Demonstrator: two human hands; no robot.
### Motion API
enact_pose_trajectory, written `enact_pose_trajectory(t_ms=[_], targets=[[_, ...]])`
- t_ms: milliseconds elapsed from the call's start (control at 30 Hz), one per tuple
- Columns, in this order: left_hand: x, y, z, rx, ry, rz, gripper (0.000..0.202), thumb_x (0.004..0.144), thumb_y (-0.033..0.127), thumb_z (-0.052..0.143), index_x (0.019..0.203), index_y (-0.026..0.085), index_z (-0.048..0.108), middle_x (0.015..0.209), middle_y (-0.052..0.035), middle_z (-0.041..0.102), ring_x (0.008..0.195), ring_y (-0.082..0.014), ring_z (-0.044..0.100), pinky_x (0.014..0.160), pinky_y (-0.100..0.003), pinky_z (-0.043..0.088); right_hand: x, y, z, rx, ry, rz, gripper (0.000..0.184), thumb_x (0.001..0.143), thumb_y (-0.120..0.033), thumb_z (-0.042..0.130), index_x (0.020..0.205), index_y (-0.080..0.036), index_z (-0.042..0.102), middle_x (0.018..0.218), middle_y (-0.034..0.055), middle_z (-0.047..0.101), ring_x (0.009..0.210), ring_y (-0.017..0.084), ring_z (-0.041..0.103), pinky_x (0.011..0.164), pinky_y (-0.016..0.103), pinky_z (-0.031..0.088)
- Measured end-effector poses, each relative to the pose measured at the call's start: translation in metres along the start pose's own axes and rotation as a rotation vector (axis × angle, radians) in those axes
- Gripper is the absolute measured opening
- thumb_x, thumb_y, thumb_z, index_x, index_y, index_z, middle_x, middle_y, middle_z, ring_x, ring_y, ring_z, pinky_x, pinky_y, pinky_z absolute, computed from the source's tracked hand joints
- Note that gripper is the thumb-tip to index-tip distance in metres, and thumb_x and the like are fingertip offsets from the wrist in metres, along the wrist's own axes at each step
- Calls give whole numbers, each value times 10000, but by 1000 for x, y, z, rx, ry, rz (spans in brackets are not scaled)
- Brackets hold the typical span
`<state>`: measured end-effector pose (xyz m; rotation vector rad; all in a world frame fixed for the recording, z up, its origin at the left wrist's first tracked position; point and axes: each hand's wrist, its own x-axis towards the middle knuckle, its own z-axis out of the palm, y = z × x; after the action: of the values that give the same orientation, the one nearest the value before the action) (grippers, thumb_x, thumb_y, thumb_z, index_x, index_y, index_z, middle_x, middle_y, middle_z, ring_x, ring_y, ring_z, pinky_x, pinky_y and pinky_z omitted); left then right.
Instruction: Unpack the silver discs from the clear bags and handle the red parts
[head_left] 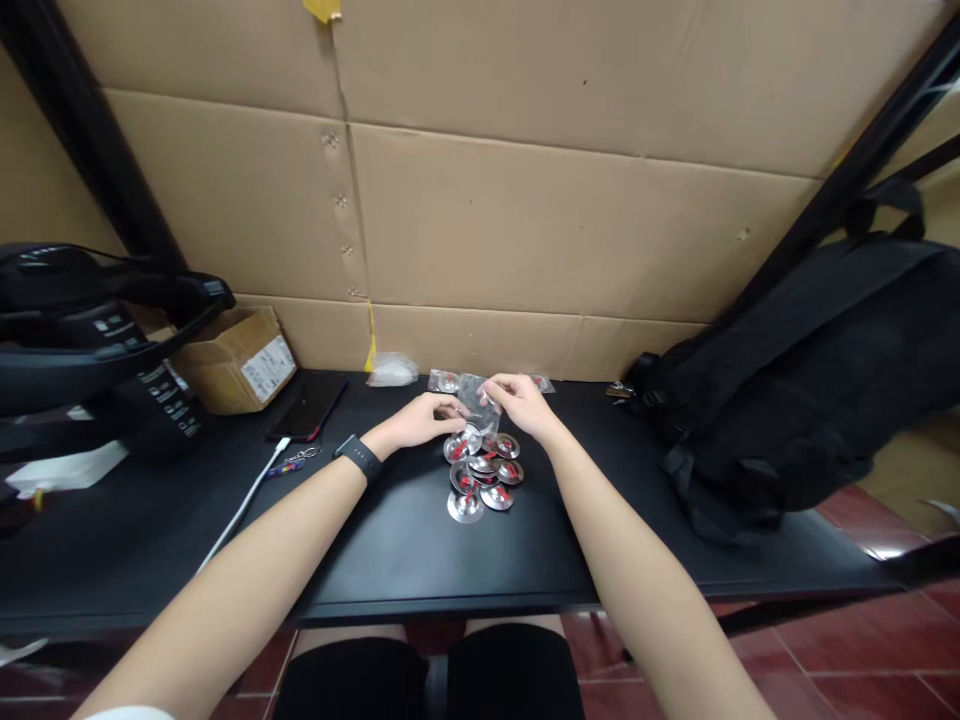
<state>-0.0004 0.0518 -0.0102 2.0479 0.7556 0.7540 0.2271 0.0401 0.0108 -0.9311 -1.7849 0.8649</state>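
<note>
Both my hands meet over the middle of a black table [390,540]. My left hand [420,420], with a black watch on its wrist, pinches one side of a small clear plastic bag [480,400]. My right hand [517,403] grips the bag's other side, fingers curled. Just below the hands lies a pile of several small silver discs with red centres [484,475]. Two more bagged discs [448,381] lie behind the hands near the wall.
A black backpack [810,400] fills the table's right end. At the left are a black helmet-like device [82,330], a cardboard box [236,360], a phone [307,408], a white cable [244,505] and a keyring. Cardboard sheets [525,210] form the back wall.
</note>
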Motion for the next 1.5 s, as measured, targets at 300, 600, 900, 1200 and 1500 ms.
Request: enact_pose_trajectory(t_ms=[300, 600, 900, 1200, 1500], targets=[[5, -3, -2, -46, 277, -36, 312, 877, 457, 633, 838, 156, 705, 850, -62, 754, 819, -199, 685, 802, -316, 510, 0, 8, 0, 22, 49, 2, 376, 750, -363, 764, 1058, -176, 657, 829, 18, 678, 617, 114, 574, 627, 264, 487], [0, 1, 4, 345, 585, -59, 163, 927, 310, 534, 1032, 201, 595, 958, -37, 691, 884, -195, 646, 841, -350, 474, 1, 16, -2, 46, 83, 128, 343, 753, -332, 706, 1046, -165, 642, 650, -4, 691, 506, 130, 578, 566, 267, 484], [-10, 22, 12, 678, 284, 304, 422, 762, 352, 752, 1120, 233, 561, 1149, -52, 653, 1112, -258, 594, 916, -382, 393, 0, 6, 14, 138, -13, 168, 436, 756, -218, 588, 1177, -142, 674, 604, -4, 703, 472, 122, 587, 540, 237, 467], [-9, 14, -17, 1053, 481, 316, 133, 950, 189, 508, 895, 205, 629, 936, -65, 694, 924, -227, 610, 802, -372, 367, -2, 12, 18, -43, -21, 110, 495, 908, -374, 568, 1362, -186, 516, 701, -8, 700, 476, 122, 564, 531, 247, 454], [-25, -42, -67, 1027, 394, -246, 302, 897, 299, 535, 1181, 268, 630, 1367, -102, 617, 1277, -325, 486, 993, -518, 351, -2, 26, 9, -380, -61, 63, 479, 912, -313, 596, 1369, -207, 503, 734, -23, 710, 611, 142, 625, 663, 258, 464]])
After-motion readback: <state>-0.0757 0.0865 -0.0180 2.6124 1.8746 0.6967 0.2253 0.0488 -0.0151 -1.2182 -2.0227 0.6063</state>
